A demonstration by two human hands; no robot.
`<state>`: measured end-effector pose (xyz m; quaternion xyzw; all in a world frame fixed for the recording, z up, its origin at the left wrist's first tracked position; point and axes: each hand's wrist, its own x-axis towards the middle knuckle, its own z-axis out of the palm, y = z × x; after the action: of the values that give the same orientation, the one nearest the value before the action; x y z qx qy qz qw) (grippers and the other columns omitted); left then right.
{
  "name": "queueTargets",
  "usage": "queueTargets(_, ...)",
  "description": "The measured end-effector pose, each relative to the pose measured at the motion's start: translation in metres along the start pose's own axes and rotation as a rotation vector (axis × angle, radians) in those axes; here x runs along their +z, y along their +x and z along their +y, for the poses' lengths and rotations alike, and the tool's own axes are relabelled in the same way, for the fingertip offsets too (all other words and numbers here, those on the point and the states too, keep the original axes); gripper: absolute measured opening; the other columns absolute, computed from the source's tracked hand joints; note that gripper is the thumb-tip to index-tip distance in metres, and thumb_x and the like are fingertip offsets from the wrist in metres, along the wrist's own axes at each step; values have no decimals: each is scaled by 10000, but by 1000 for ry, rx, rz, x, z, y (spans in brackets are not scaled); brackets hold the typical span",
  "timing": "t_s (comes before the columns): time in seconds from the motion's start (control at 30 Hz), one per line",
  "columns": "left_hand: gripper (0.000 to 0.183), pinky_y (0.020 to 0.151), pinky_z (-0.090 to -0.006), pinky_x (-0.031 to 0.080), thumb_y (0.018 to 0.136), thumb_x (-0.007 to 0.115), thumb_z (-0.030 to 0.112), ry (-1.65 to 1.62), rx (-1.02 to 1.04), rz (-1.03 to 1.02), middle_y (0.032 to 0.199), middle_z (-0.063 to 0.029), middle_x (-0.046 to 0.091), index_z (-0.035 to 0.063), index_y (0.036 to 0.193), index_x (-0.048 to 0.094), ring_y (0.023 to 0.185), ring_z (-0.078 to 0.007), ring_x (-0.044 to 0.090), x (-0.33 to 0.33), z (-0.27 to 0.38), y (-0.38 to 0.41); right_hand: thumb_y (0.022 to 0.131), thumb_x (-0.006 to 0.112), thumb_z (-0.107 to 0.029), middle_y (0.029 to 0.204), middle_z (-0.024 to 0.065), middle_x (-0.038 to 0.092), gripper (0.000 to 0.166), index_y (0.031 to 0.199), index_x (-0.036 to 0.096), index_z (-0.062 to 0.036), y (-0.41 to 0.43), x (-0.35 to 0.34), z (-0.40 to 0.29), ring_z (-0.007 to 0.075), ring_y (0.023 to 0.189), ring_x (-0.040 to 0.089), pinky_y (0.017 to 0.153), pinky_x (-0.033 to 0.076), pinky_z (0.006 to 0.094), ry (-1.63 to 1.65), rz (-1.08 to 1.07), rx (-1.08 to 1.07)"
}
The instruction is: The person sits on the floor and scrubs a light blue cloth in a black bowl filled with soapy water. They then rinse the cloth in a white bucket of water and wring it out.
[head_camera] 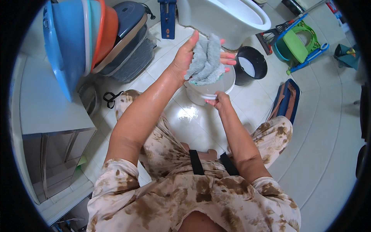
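Observation:
Above a white plastic bucket (pixel 198 101), my left hand (pixel 183 56) holds a damp-looking grey cloth (pixel 204 59). The cloth lies folded over the palm, with the thumb up on one side and the fingertips showing past the other. Green edging shows along its lower edge. My right hand (pixel 221 101) grips the near rim of the white bucket at its right side. The cloth hides part of the bucket's opening. Just beyond, to the right, stands a black bucket (pixel 239 76) with something pale inside its base.
Stacked plastic basins (pixel 66 37) and a dark lidded tub (pixel 127 58) stand at the left, above a drawer cabinet (pixel 55 101). A white ceramic toilet base (pixel 208 17) is ahead. A green folding stool (pixel 295 45) and a blue tray (pixel 292 95) lie right on the wet tiles (pixel 185 121).

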<state>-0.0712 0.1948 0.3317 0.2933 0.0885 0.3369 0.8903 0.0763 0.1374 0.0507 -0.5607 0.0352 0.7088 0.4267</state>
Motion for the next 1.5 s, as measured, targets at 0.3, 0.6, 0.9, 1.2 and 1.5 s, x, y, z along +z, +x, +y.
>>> queueTargets(0.3,551,998,-488,397,947,330,354,45,137,409,1266,-323,470,-18,1354,316,1190,-428,478,-51,19,7,880,435,-62,1074,290,565,321,1127,440,143,95,88,-40,410,835,650,575,595,495,-12,-300,-128)
queueTargets(0.6,598,976,-519,390,945,319,420,84,244,573,1207,-345,505,-49,1314,345,1168,-431,492,-59,32,5,816,482,-155,1186,299,465,479,1216,400,96,110,100,-72,388,1032,567,840,488,588,198,-393,118)
queueTargets(0.9,515,873,-466,461,862,559,379,86,66,750,998,-228,599,-22,1164,446,965,-317,589,-75,-10,17,881,546,-433,1291,127,486,609,1344,430,-54,-106,78,-127,215,1147,493,850,485,371,-630,-540,-771)
queueTargets(1.2,243,708,-316,518,846,632,248,352,-314,657,964,-85,586,38,944,559,848,-167,609,-69,-47,12,897,456,-130,919,71,609,229,1018,577,22,-81,8,-123,193,805,589,739,486,324,-281,-511,-219)
queueTargets(1.5,231,737,-279,460,847,651,240,405,-348,903,798,-53,571,23,844,575,745,-163,562,-83,-60,9,888,467,-155,1086,137,611,315,1145,516,20,-106,-15,-135,236,940,606,874,483,403,198,-328,12)
